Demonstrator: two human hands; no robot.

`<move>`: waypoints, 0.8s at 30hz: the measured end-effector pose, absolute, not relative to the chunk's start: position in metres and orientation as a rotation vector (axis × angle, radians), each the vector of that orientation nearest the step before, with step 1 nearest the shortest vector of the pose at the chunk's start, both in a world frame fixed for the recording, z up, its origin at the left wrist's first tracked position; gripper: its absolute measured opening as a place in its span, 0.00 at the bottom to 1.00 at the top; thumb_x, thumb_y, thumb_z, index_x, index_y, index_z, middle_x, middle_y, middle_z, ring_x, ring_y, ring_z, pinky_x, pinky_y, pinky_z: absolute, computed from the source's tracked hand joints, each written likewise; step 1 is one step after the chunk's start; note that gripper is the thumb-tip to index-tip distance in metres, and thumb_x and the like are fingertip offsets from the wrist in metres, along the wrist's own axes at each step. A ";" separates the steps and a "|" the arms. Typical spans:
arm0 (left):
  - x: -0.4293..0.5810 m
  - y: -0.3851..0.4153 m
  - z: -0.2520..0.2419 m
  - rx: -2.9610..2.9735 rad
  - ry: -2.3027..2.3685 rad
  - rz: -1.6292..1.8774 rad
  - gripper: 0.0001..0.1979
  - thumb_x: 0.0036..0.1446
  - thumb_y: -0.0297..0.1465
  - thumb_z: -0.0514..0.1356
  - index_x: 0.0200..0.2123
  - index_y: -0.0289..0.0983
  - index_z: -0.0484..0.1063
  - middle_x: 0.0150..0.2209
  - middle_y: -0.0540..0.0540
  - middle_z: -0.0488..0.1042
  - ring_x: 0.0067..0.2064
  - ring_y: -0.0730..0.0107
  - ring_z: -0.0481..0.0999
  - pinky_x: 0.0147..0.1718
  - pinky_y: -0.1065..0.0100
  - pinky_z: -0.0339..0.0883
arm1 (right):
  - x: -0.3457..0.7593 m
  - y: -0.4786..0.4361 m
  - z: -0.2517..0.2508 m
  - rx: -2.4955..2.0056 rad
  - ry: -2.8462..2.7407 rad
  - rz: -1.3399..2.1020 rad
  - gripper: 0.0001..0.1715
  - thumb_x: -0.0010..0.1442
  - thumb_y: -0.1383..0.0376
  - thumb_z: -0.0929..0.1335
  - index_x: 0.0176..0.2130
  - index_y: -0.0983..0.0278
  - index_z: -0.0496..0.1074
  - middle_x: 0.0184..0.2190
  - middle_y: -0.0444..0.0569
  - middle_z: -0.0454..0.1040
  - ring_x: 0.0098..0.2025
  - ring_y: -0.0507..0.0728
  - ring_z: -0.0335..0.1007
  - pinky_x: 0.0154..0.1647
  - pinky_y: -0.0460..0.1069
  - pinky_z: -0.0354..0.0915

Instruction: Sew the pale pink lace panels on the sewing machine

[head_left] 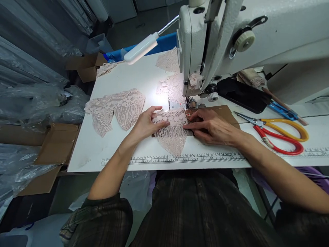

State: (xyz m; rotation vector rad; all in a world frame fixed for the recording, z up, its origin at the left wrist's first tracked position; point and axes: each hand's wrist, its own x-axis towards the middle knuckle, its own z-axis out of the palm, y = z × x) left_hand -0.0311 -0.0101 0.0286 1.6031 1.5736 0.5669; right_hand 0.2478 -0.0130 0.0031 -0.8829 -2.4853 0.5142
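Note:
A pale pink lace piece (pixel 171 135) lies in front of the presser foot (pixel 188 101) of a sewing machine (pixel 190 44), its pointed end toward me. My left hand (pixel 144 125) holds its left side, thumb on top and some fingers hidden behind the lace. My right hand (pixel 212 127) has its fingertips closed at the lace's right edge, over a brown card (pixel 223 113). More lace (pixel 176 91) lies behind the needle area. To the left on the white table (pixel 102 151) rests a separate lace piece (pixel 130 106) with two points.
Red-and-yellow-handled scissors (pixel 280 137) lie at the right, near a black phone (pixel 244 94) and a blue cutter (pixel 284 109). A lit lamp (pixel 141 48) hangs over the table's back. A printed ruler (pixel 154 160) runs along the front edge. Cardboard boxes (pixel 58 144) stand left.

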 end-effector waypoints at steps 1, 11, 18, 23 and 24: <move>-0.031 -0.011 0.028 1.595 1.565 0.568 0.37 0.51 0.42 0.73 0.62 0.40 0.68 0.38 0.45 0.76 0.35 0.66 0.77 0.35 0.63 0.73 | 0.248 -0.013 0.003 -0.884 -2.502 0.504 0.21 0.65 0.65 0.63 0.51 0.56 0.80 0.48 0.55 0.73 0.51 0.62 0.69 0.55 0.63 0.67; -0.034 -0.012 0.022 1.711 1.531 0.643 0.33 0.53 0.41 0.73 0.60 0.39 0.69 0.41 0.41 0.78 0.42 0.58 0.79 0.38 0.59 0.74 | 0.250 -0.012 -0.001 -0.854 -2.515 0.508 0.22 0.63 0.67 0.65 0.53 0.56 0.79 0.49 0.55 0.72 0.55 0.63 0.67 0.57 0.64 0.65; -0.035 -0.012 0.018 1.838 1.537 0.645 0.32 0.56 0.42 0.71 0.60 0.38 0.68 0.36 0.43 0.77 0.33 0.67 0.76 0.32 0.64 0.71 | 0.250 -0.013 0.001 -0.849 -2.514 0.502 0.22 0.63 0.68 0.65 0.53 0.56 0.79 0.50 0.55 0.72 0.54 0.62 0.68 0.56 0.64 0.66; -0.037 -0.013 0.028 2.102 1.684 0.607 0.27 0.58 0.45 0.68 0.56 0.39 0.73 0.33 0.48 0.73 0.26 0.75 0.68 0.24 0.70 0.63 | 0.249 -0.014 0.001 -0.867 -2.503 0.485 0.22 0.62 0.68 0.65 0.52 0.55 0.80 0.49 0.55 0.73 0.53 0.63 0.68 0.55 0.64 0.67; -0.037 -0.012 0.031 2.225 1.738 0.649 0.23 0.60 0.45 0.67 0.54 0.40 0.75 0.34 0.48 0.73 0.27 0.74 0.68 0.23 0.71 0.61 | 0.249 -0.014 0.001 -0.869 -2.504 0.484 0.22 0.62 0.68 0.65 0.52 0.55 0.80 0.49 0.55 0.73 0.53 0.63 0.69 0.55 0.64 0.68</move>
